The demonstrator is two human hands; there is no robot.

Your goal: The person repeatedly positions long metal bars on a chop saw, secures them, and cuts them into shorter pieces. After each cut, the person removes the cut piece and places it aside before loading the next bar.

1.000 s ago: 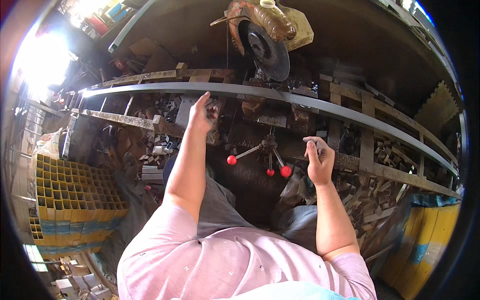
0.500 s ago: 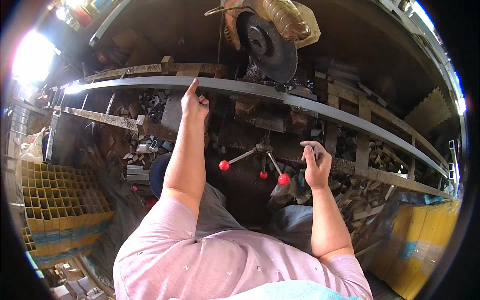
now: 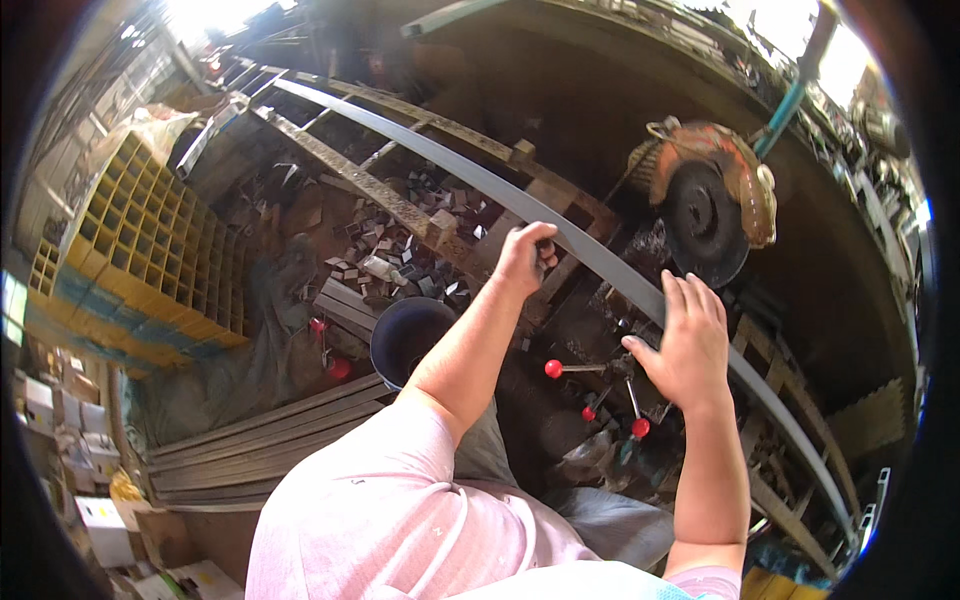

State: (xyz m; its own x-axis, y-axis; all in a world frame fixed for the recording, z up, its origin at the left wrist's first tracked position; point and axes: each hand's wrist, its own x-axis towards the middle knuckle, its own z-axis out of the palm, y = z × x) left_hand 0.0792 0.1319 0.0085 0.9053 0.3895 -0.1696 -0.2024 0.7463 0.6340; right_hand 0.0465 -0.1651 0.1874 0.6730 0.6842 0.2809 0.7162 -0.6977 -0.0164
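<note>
Cluttered metalworking shop, dim under the bench and bright at the upper edge. 1 long grey metal bar (image 3: 590, 250) runs across a rough steel frame from upper left to lower right; all positions below refer to this bar.

Left hand (image 3: 522, 258): fingers curled over the bar near its middle, gripping it. Right hand (image 3: 688, 340): open and spread, palm laid on the bar further toward its lower-right end; whether the fingers close on it cannot be told.

Just beyond the bar, above the right hand, stands a rusty orange chop saw (image 3: 712, 195) with a dark disc. Below the bar, near the right hand, a crank with 3 red knobs (image 3: 598, 392) is visible. Below the left forearm sits a dark round bucket (image 3: 408, 338). Metal offcuts (image 3: 400, 262) lie heaped left of the left hand. Well apart on the far left, yellow square tubes (image 3: 150, 262) are stacked.
</note>
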